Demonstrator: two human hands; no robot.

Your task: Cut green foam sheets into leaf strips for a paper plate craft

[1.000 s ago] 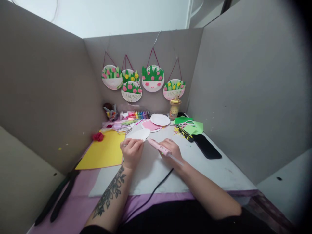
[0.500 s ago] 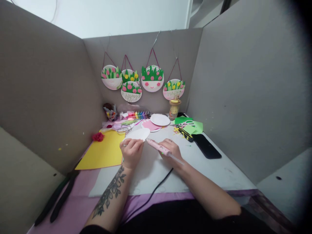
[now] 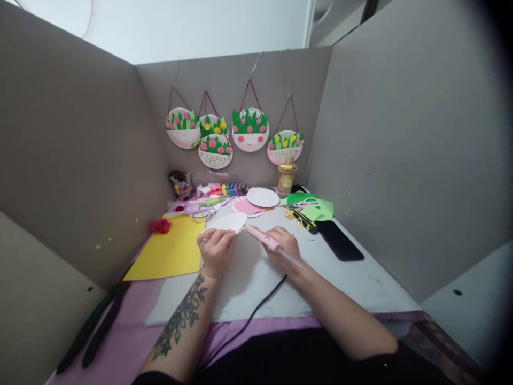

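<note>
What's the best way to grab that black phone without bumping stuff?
I'd pinch the black phone by its long edges, close to its near end, coming from the near side. It's a long slab lying flat, and the black-and-yellow tool sits beside its far left corner.

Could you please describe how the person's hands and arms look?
The left hand wears a ring; the right hand apparently does too. A dark, leafy tattoo runs along the left forearm; none shows on the right. Both sleeves are black.
</note>
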